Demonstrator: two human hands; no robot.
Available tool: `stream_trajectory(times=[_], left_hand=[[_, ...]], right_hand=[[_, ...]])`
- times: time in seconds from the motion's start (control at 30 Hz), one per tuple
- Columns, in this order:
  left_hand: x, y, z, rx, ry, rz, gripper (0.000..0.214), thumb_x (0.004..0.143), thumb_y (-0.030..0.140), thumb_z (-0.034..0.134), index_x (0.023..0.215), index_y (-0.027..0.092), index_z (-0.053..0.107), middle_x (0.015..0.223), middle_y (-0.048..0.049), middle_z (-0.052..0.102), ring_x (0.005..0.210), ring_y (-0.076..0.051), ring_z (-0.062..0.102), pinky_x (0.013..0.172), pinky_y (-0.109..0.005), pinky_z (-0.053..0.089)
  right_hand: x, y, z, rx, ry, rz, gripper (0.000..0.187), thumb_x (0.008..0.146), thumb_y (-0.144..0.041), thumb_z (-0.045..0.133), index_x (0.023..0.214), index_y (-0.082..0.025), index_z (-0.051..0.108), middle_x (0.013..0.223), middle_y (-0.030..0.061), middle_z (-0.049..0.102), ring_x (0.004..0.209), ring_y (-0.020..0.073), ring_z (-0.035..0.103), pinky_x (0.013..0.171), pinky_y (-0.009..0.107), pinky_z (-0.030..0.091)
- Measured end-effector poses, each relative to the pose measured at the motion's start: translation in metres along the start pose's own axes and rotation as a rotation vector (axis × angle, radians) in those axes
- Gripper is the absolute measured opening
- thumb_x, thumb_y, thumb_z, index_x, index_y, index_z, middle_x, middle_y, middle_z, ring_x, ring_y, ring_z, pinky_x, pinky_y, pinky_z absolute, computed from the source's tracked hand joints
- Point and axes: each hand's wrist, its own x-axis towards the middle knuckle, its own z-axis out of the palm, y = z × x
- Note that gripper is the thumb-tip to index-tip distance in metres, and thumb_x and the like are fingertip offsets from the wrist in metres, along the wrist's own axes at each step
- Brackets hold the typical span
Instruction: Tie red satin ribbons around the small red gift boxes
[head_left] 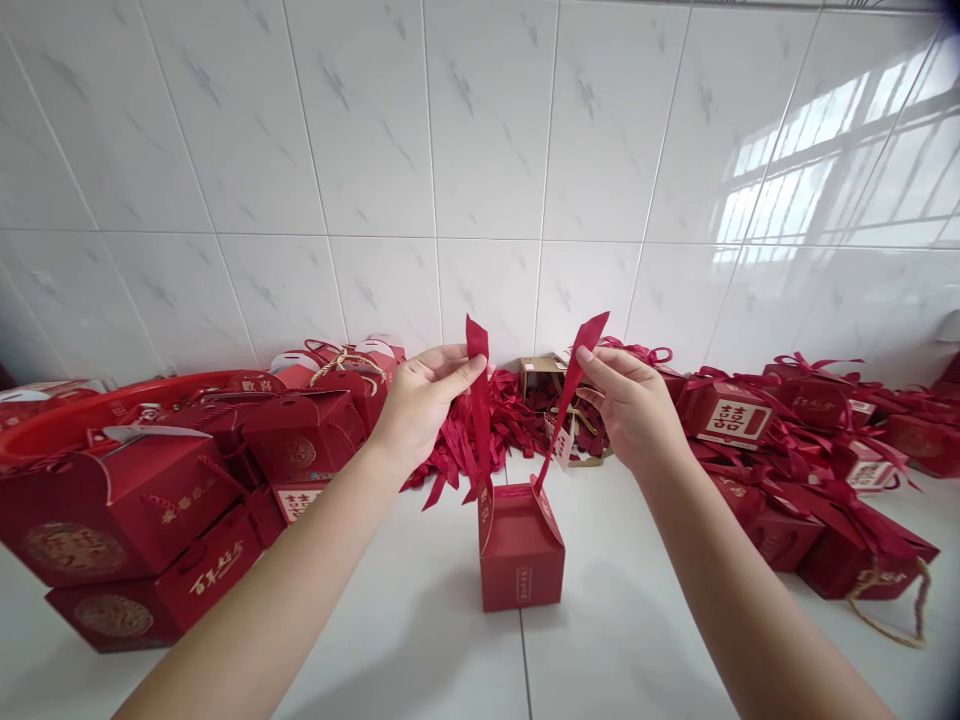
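A small red gift box (523, 575) with a folded top stands upright on the white tiled surface in front of me. A dark red ribbon (483, 430) runs up from its top in two separate ends. Pinched between thumb and fingers, the left end is held up by my left hand (431, 390). My right hand (626, 395) pinches the other end, above and right of the box. Both ends look stretched, spreading apart in a V. Behind the box lies a heap of loose red ribbons (442, 455).
Stacked red boxes (120, 510) and a red basin (67, 425) fill the left side. Ribbon-tied boxes (795, 510) are piled on the right, one with a rope handle. An open carton (537, 380) sits at the back against the tiled wall (487, 150).
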Motion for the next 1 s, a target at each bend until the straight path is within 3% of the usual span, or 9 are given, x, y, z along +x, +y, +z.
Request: stream_trajectory(times=[0.3,0.47,0.57,0.67,0.83,1.0], left_hand=[[-0.004,0.001,0.001,0.005,-0.032,0.037,0.022,0.069,0.027,0.075,0.086,0.015,0.067,0.079,-0.0033,0.07,0.077,-0.013,0.063,0.074,-0.025,0.051],[-0.005,0.001,0.001,-0.01,-0.036,0.016,0.019,0.068,0.027,0.075,0.082,0.016,0.067,0.077,-0.001,0.07,0.075,-0.012,0.064,0.073,-0.024,0.05],[-0.006,0.002,0.002,0.02,-0.083,-0.003,0.022,0.067,0.026,0.076,0.083,0.017,0.064,0.074,-0.0001,0.07,0.074,-0.012,0.065,0.076,-0.025,0.049],[-0.009,0.004,0.003,0.115,-0.187,-0.07,0.029,0.067,0.025,0.077,0.084,0.018,0.054,0.072,0.0009,0.07,0.073,-0.013,0.066,0.074,-0.027,0.048],[-0.015,0.002,0.002,0.238,-0.282,-0.212,0.04,0.069,0.03,0.075,0.085,0.022,0.039,0.081,-0.0035,0.072,0.076,-0.021,0.068,0.07,-0.035,0.051],[-0.015,-0.002,0.0,0.266,-0.285,-0.244,0.04,0.069,0.026,0.074,0.089,0.021,0.041,0.081,-0.0028,0.07,0.074,-0.018,0.066,0.07,-0.034,0.049]], right_hand=[[-0.002,0.001,0.004,-0.042,-0.023,0.014,0.016,0.068,-0.036,0.074,0.069,-0.021,0.068,0.069,-0.0027,0.064,0.066,0.0085,0.057,0.067,0.022,0.045],[-0.002,-0.001,0.006,0.041,-0.075,0.038,0.021,0.069,-0.035,0.073,0.069,-0.019,0.059,0.07,-0.0026,0.063,0.065,0.0096,0.059,0.064,0.022,0.048],[-0.002,-0.002,0.009,-0.014,-0.143,0.081,0.026,0.069,-0.037,0.072,0.073,-0.019,0.055,0.065,-0.0023,0.062,0.051,0.0088,0.055,0.05,0.021,0.044],[-0.005,-0.002,0.013,-0.172,-0.268,0.106,0.025,0.071,-0.037,0.069,0.081,-0.017,0.057,0.059,-0.0031,0.059,0.039,0.0051,0.043,0.038,0.018,0.033],[-0.015,0.003,0.017,-0.208,-0.502,0.166,0.017,0.079,-0.031,0.057,0.072,-0.016,0.06,0.055,-0.0044,0.053,0.036,0.0024,0.032,0.036,0.018,0.024],[-0.019,0.013,0.015,-0.146,-0.521,0.166,0.019,0.078,-0.036,0.063,0.079,-0.017,0.064,0.062,-0.0038,0.054,0.039,0.0018,0.026,0.035,0.018,0.02]])
